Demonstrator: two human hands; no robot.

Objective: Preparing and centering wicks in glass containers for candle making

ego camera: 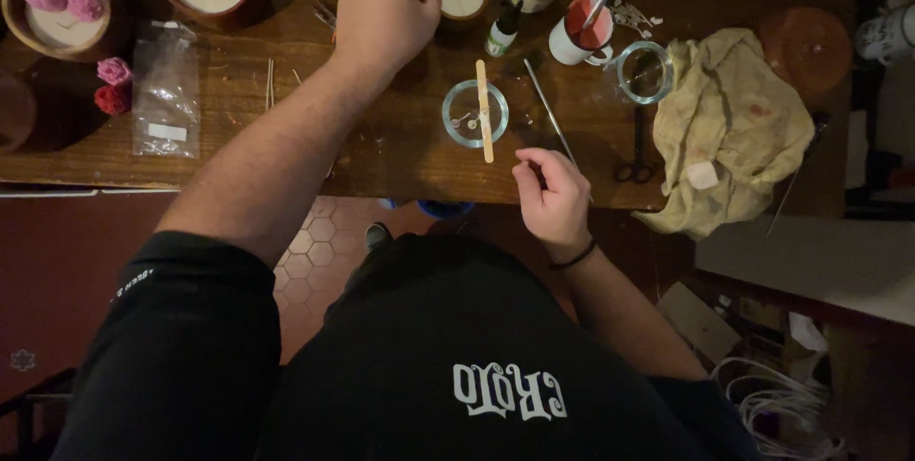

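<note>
Fingers of the right hand (551,196) curl shut just below the glass jar (475,114); left hand (385,15) closes above it.

Dark brown wooden worktop (400,151). Pink and red wax roses (112,84) far left. Cream stained cloth (729,127) right. White mug with red wax (581,32). Pale wooden stick (485,113) over clear glass jar (457,122). Black scissors (636,161). Reddish hexagon-tiled floor (319,237).
</note>
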